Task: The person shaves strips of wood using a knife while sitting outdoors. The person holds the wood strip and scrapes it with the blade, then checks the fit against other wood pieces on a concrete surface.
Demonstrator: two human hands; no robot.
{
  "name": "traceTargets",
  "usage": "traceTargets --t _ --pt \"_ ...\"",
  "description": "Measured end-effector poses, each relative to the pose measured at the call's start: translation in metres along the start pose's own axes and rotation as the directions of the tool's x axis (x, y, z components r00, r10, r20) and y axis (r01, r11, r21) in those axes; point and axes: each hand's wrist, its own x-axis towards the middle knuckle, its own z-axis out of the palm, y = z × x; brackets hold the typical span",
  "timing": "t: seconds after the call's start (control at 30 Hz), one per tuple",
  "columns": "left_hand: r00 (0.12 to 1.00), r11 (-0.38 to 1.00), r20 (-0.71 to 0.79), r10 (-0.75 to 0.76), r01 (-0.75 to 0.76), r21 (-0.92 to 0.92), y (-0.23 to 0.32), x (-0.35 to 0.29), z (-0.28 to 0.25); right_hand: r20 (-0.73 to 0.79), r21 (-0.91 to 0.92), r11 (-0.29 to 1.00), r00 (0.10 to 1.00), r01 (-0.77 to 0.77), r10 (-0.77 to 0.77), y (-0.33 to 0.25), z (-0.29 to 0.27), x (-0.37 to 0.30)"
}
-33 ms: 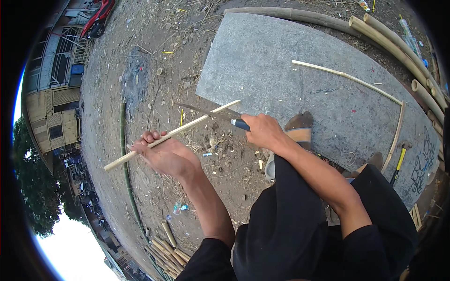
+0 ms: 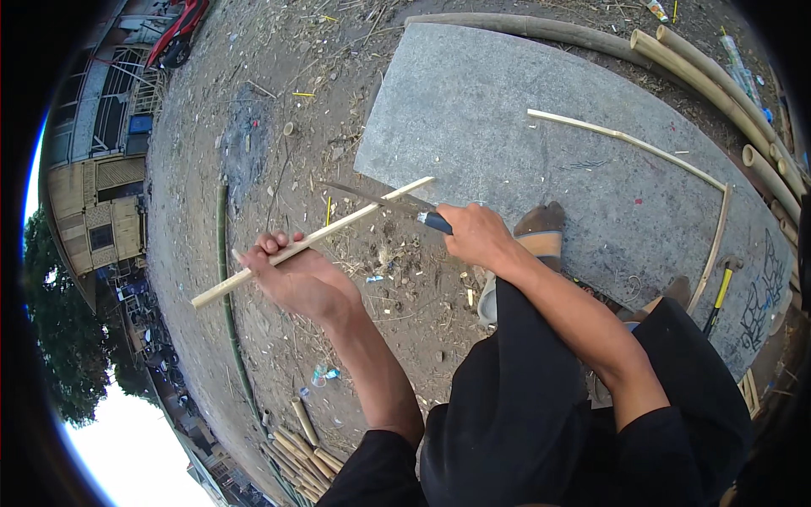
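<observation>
A pale, straight bamboo strip [image 2: 338, 226] slants up to the right over the dirt. Near its lower end, my left hand [image 2: 308, 283] has its fingers curled round it, palm up, with the thumb along the strip. My right hand [image 2: 477, 239] is closed on the dark handle, banded in blue, of a long knife [image 2: 363, 195]. The narrow dark blade points left and crosses the strip close to its far end. From this angle I cannot tell how deep the edge sits in the strip.
A grey concrete slab [image 2: 448, 101] lies ahead and right, carrying a bent bamboo strip [image 2: 579, 124] and a yellow-handled hammer [image 2: 722, 287]. Thick bamboo poles [image 2: 705, 76] lie past its far edge. My foot [image 2: 541, 232] rests beside my right hand. Cut bamboo lengths [image 2: 300, 456] are piled at lower left.
The strip and my left hand have shifted very slightly to the right and up. The knife blade has also moved a touch to the right across the strip.
</observation>
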Motion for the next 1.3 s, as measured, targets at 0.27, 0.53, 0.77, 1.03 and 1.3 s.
traceTargets --t 0.27,0.53,0.77,1.03,1.3 --pt "0.957 0.955 0.134 0.255 -0.228 -0.191 0.009 0.034 0.004 0.016 0.077 0.997 1.000 -0.022 0.020 0.004 -0.004 0.000" --pt "0.926 0.957 0.252 0.280 -0.290 0.001 0.010 0.022 0.011 0.015 0.313 0.926 0.974 0.212 -0.228 -0.055 -0.022 -0.013" --pt "0.961 0.950 0.032 0.276 -0.278 0.140 0.006 0.024 0.028 -0.069 0.073 0.997 0.998 0.004 0.001 0.016 0.022 0.013" --pt "0.960 0.947 -0.030 0.277 -0.268 0.176 0.008 0.029 0.024 0.035 0.183 0.974 0.989 0.133 -0.142 -0.046 -0.008 0.002" --pt "0.949 0.933 -0.065 0.308 -0.287 0.218 0.012 0.027 0.034 -0.075 -0.037 0.997 0.995 -0.066 0.063 0.029 0.023 0.024"
